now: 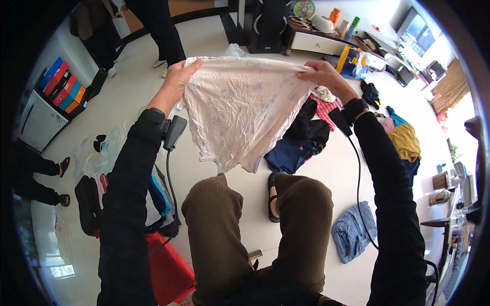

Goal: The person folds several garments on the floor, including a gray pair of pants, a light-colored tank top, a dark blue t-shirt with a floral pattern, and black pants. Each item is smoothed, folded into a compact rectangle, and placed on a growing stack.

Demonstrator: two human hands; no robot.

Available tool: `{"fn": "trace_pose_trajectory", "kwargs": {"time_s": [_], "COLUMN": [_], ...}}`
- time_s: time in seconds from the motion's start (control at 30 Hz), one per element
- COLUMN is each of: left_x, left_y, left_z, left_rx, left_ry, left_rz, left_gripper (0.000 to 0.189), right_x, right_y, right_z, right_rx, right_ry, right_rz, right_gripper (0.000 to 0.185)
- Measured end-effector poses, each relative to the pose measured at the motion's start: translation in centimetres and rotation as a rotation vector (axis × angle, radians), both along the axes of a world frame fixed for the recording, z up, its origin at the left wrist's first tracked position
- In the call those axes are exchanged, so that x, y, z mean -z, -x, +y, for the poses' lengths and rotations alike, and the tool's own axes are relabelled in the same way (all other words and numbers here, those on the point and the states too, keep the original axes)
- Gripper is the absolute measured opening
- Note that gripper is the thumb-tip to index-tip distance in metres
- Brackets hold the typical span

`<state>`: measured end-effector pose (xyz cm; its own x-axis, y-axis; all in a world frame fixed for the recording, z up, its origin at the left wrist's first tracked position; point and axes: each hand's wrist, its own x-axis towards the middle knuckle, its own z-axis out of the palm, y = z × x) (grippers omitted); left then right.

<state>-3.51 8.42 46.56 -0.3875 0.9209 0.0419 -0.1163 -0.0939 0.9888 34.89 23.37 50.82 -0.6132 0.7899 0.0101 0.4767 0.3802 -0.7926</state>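
Observation:
A thin, wrinkled, pale pink garment (245,107) with a faint print hangs spread out in front of me, above my knees. My left hand (183,78) pinches its upper left corner between thumb and fingers. At the upper right corner, my right hand (319,75) grips the cloth in the same way. The garment's top edge is stretched nearly straight between both hands, and its lower edge falls in two points. Behind it, partly hidden, dark clothes (291,153) and a pink striped cloth (325,111) lie on the floor.
Folded blue clothing (354,231) lies right of my legs, a mustard garment (405,141) farther off. Left are stacked clothes (90,202), plastic bags (109,149) and a red bag (168,264). Other people stand at the upper left and left. A black speaker (268,30) stands ahead.

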Motion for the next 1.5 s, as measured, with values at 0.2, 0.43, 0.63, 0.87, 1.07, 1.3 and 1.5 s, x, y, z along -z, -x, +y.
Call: {"fn": "trace_pose_trajectory", "kwargs": {"time_s": [0.2, 0.43, 0.63, 0.87, 1.07, 1.3, 1.5], "left_x": [2.1, 3.6, 17.2, 36.6, 41.9, 42.2, 39.9], "left_y": [5.9, 6.5, 2.5, -2.0, -2.0, -1.4, -0.1], "left_z": [2.6, -4.0, -13.0, -16.3, -18.0, -19.2, -18.7], "left_rx": [-0.115, -0.165, -0.009, 0.207, 0.225, 0.217, 0.687], "left_ry": [-0.064, -0.142, -0.154, 0.18, 0.356, 0.386, 0.502], "left_rz": [0.368, 0.832, 1.264, 1.171, 1.124, 1.09, 1.047], "left_gripper": [0.02, 0.025, 0.043, 0.034, 0.025, 0.025, 0.013], "right_x": [3.5, 9.0, 22.6, 42.4, 48.3, 47.2, 44.8], "right_y": [4.8, 5.3, 2.9, 2.8, 0.3, 0.3, 4.3], "right_z": [4.1, 3.4, -3.0, -7.8, -10.4, -11.6, -9.6], "right_rx": [-0.06, -0.052, -0.344, -0.525, -0.596, -0.594, -0.61], "right_ry": [-0.194, -0.647, -0.578, -0.409, -0.435, -0.462, -0.165], "right_rz": [0.068, 0.165, 0.129, -0.267, -0.504, -0.556, -0.846], "right_gripper": [0.023, 0.023, 0.031, 0.026, 0.018, 0.012, 0.007]}}
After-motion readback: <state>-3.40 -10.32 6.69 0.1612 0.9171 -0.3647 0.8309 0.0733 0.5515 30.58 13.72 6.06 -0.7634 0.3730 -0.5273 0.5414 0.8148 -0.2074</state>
